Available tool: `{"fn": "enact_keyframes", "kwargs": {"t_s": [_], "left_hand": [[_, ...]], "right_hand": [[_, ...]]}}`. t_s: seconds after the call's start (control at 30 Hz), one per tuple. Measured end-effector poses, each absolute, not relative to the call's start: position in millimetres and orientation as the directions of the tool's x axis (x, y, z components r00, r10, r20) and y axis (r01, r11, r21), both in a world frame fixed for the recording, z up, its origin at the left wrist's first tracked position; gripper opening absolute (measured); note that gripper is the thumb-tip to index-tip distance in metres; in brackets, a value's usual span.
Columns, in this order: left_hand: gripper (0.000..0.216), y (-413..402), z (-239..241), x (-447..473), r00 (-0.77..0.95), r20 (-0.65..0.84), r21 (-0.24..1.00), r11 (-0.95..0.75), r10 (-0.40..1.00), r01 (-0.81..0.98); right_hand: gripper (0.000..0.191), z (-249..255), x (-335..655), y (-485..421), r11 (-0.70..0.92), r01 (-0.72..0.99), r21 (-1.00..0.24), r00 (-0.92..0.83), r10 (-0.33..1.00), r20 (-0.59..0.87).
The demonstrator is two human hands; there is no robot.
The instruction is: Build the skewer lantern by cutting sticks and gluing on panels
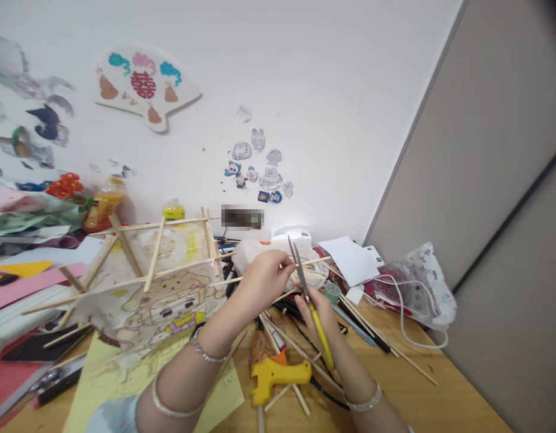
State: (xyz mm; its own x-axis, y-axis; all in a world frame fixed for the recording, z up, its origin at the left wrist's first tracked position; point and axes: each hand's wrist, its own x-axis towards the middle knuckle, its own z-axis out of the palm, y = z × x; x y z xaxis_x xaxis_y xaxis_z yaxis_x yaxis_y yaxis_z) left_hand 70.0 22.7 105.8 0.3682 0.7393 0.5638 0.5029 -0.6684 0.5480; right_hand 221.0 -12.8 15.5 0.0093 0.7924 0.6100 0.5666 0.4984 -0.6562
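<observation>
From the head view, I see a pair of scissors [312,311] raised above the cluttered surface [386,361], blades slightly parted and pointing up and away from the person. The right hand [323,308] is wrapped around the yellow handles; the left hand [272,273] has its fingers drawn together in a pinch just beside the blades. A thin wooden stick [317,261] runs out from those fingertips behind the blades, and seems to be what they grip, though the contact is partly hidden.

I'd guess the scissors are fairly light, with rigid metal blades and smooth handles that could turn a little in a loose palm; the handles are the safe place to hold. The stick looks light and stiff but likely to snap if bent, best pinched well clear of the edges. The frame of sticks [155,252] at the left, with its drawn-on paper panels [178,304], looks delicate; I'd take it by its wooden bars, since the panels could tear.

Counting up: one pair of scissors, one yellow glue gun [284,374] lying below the hands, one green roll of tape [332,293], and two bottles by the wall, one orange [104,205] and one yellow [173,210]. A single fan-shaped decoration [145,84] hangs above. The loose sticks overlap too much for me to count.
</observation>
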Motion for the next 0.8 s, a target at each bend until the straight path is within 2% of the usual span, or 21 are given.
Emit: {"fn": "enact_keyframes", "kwargs": {"t_s": [0.1, 0.2, 0.3, 0.4, 0.5, 0.6, 0.7, 0.8], "left_hand": [[0.021, 22.2, 106.2, 70.2, 0.386, 0.562, 0.532, -0.677, 0.732, 0.509], [0.026, 12.5, 111.4, 69.2, 0.262, 0.661, 0.52, -0.681, 0.703, 0.515], [0.036, -5.9, 119.5, 67.4, 0.118, 0.825, 0.433, -0.753, 0.552, 0.496], [0.039, -19.0, 122.3, 67.4, 0.051, 0.875, 0.415, -0.801, 0.481, 0.432], [0.046, -16.5, 119.4, 70.5, -0.031, 0.819, 0.564, -0.792, 0.573, 0.236], [0.051, -7.3, 119.8, 74.9, -0.038, 0.664, 0.729, -0.659, 0.746, -0.185], [0.059, -5.5, 126.5, 77.8, 0.008, 0.475, 0.775, -0.414, 0.88, -0.478], [0.062, -12.2, 133.8, 79.4, -0.015, 0.397, 0.766, -0.34, 0.918, -0.545]], "right_hand": [[0.029, 18.6, 220.9, -13.8, 0.487, 0.594, -0.64, 0.036, 0.779, 0.626], [0.027, 18.9, 219.8, -13.5, 0.463, 0.627, -0.626, 0.081, 0.761, 0.644], [0.027, 20.1, 216.7, -15.8, 0.431, 0.667, -0.607, 0.127, 0.738, 0.663], [0.03, 22.9, 212.7, -21.5, 0.391, 0.727, -0.564, 0.167, 0.697, 0.697], [0.033, 22.4, 208.1, -26.4, 0.384, 0.745, -0.545, 0.191, 0.66, 0.726], [0.037, 15.3, 202.2, -26.7, 0.404, 0.75, -0.524, 0.187, 0.63, 0.754], [0.044, 6.1, 195.6, -24.8, 0.399, 0.776, -0.489, 0.191, 0.59, 0.785], [0.046, 1.0, 190.4, -24.9, 0.386, 0.812, -0.438, 0.172, 0.559, 0.811]]}}
